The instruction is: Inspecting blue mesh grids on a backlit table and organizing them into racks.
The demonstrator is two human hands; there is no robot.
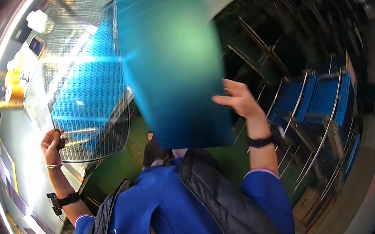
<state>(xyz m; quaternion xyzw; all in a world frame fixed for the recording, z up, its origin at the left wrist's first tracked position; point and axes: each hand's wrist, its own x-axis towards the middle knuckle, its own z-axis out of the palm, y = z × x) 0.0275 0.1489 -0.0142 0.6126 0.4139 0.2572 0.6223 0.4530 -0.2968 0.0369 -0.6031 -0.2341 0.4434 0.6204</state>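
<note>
Between both hands [148, 126], teal sheet [172, 57], mesh panel [85, 74]

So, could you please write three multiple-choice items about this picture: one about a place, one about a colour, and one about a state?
1. Where does the left hand grip the mesh frame?
A. at its lower edge
B. at its top edge
C. it does not touch it

2. What colour is the smooth sheet at the right hand?
A. red
B. blue-green
C. white

3. How does the smooth sheet appear?
A. rolled into a tube
B. lying flat on the floor
C. raised in the air, motion-blurred

Answers:
1. A, the fingers close on the frame's lower corner, nearest the person.
2. B, its surface shades from teal to green.
3. C, the sheet stands up before the person, its right edge at the right hand, and its surface is streaked.
</note>
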